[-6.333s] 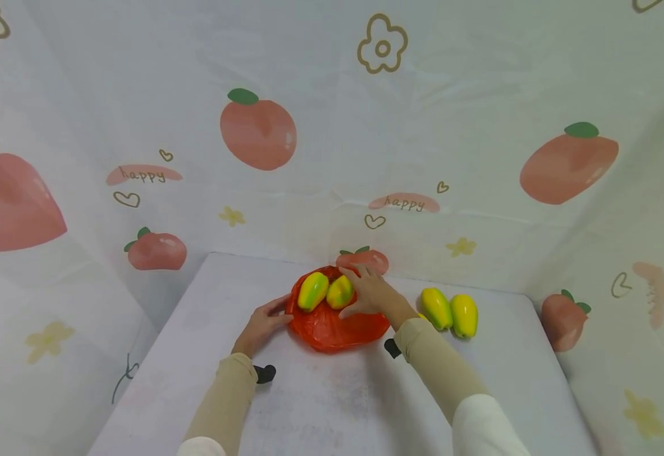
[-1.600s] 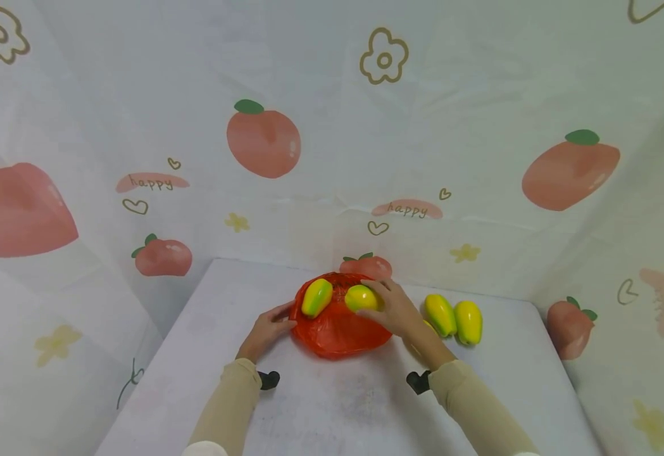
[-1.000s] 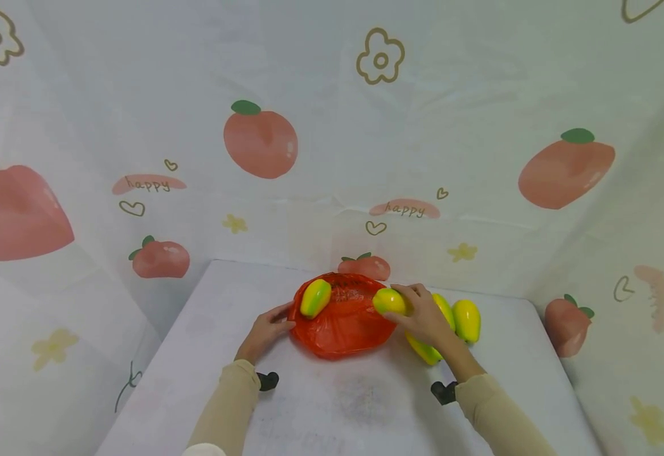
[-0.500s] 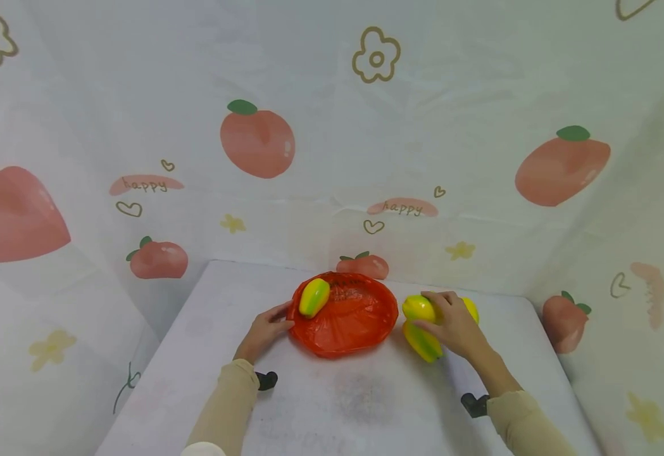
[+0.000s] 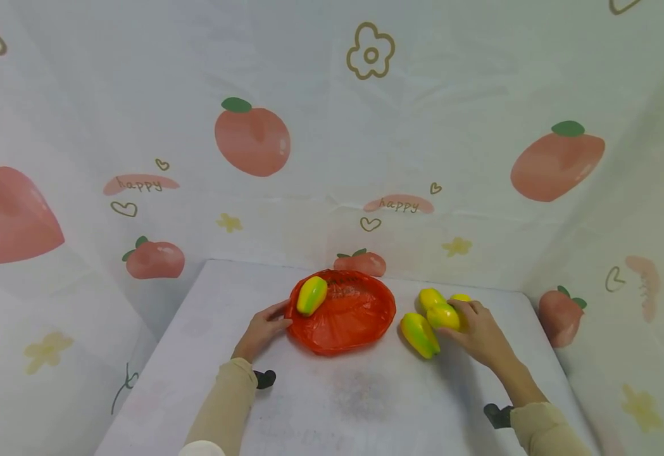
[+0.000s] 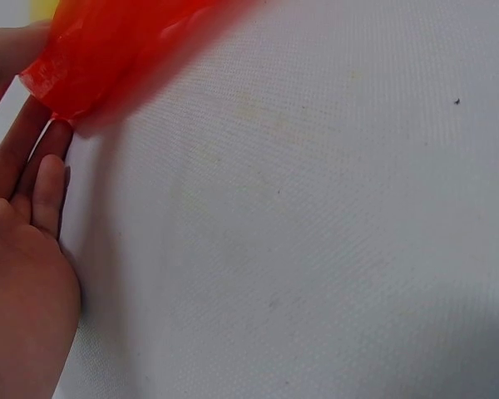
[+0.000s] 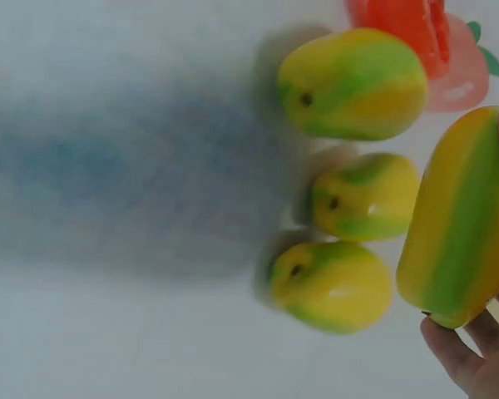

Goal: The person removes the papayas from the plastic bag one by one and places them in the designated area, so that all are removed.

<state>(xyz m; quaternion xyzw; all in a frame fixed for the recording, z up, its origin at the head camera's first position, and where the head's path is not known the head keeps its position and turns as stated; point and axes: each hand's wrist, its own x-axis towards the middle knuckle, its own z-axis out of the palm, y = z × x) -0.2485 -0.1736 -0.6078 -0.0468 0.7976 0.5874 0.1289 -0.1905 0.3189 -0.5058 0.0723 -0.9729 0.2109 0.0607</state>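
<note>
A red plastic bag (image 5: pixel 340 329) lies spread open in a round shape on the table, with one yellow-green papaya (image 5: pixel 312 296) inside at its left. My left hand (image 5: pixel 260 332) pinches the bag's left rim, thumb on top and fingers below, as the left wrist view shows. To the right of the bag, my right hand (image 5: pixel 482 332) grips another papaya (image 7: pixel 461 224) between thumb and fingers. Around it on the table lie a near papaya (image 5: pixel 419 335), a farther one (image 5: pixel 431 296) and a third papaya (image 5: pixel 460 297) partly hidden behind the hand.
The white table (image 5: pixel 332 405) meets a printed curtain (image 5: pixel 309 209) along its back edge, and the cloth also closes in both sides. Black wrist mounts (image 5: pixel 499 416) stick out below the sleeves.
My right hand has lifted a papaya out of the bag and carried it right, over to the others. The left hand keeps its place at the bag's rim.
</note>
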